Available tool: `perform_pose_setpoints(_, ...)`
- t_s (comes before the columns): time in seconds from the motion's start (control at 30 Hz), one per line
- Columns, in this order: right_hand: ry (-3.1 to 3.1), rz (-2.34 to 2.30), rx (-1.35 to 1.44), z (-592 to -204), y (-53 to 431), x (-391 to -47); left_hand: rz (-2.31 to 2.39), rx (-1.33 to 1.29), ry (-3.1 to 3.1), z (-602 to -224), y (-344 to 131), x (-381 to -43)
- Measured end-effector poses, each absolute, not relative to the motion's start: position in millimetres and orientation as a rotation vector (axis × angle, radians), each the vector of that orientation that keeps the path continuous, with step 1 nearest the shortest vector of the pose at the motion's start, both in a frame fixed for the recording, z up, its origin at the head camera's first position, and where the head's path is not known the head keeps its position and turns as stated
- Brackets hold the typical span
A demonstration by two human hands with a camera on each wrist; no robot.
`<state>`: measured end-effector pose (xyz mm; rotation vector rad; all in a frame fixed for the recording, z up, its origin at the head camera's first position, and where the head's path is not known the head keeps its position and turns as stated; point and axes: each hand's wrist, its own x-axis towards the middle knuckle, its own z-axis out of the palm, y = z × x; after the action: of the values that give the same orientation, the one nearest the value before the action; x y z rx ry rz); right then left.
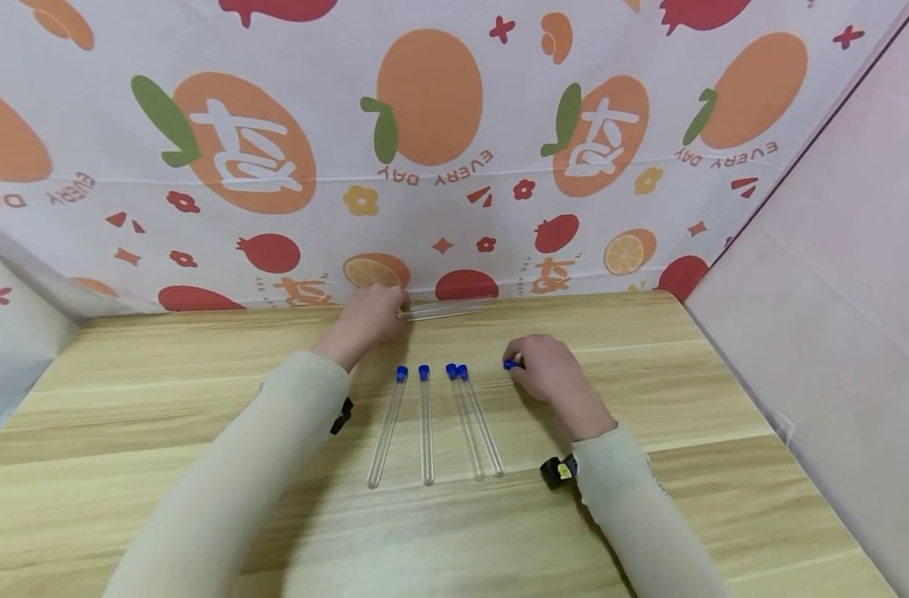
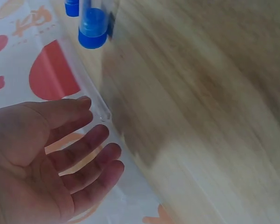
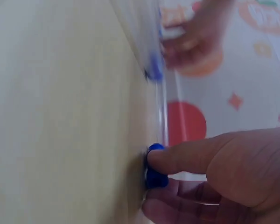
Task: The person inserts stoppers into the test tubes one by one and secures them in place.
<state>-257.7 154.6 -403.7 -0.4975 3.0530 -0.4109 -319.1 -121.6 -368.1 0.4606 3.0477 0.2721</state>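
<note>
My left hand (image 1: 373, 314) is at the back edge of the table, its fingertips beside the near ends of clear test tubes (image 1: 448, 310) lying along the cloth. In the left wrist view its fingers (image 2: 91, 142) are spread and loosely bent, close to a tube end (image 2: 106, 115); whether they touch it I cannot tell. My right hand (image 1: 549, 367) pinches a blue cap (image 1: 510, 364) low at the tabletop. The right wrist view has the thumb over blue stopper pieces (image 3: 157, 179), partly hiding them. Several blue-capped test tubes (image 1: 427, 428) lie between the hands.
Behind the wooden table (image 1: 200, 432) hangs a fruit-printed cloth (image 1: 439, 216), meeting its back edge. A pale wall panel (image 1: 835, 274) stands along the right side. Each wrist carries a black camera (image 1: 554, 473).
</note>
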Motion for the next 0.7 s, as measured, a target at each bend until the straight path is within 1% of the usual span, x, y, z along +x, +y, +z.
perform_pose_setpoints(0.27,3.06,-0.5,-0.301,-404,201,-277,0.22,0.423,3.018,-373,-121,-322)
perform_pose_setpoints(0.53,2.979,-0.622,-0.238,-403,223,-282,0.168,0.403,3.022,-377,-116,-325)
perform_pose_setpoints(0.7,2.96,-0.613,-0.179,-401,236,-283,0.173,0.398,3.034,-377,-116,-325)
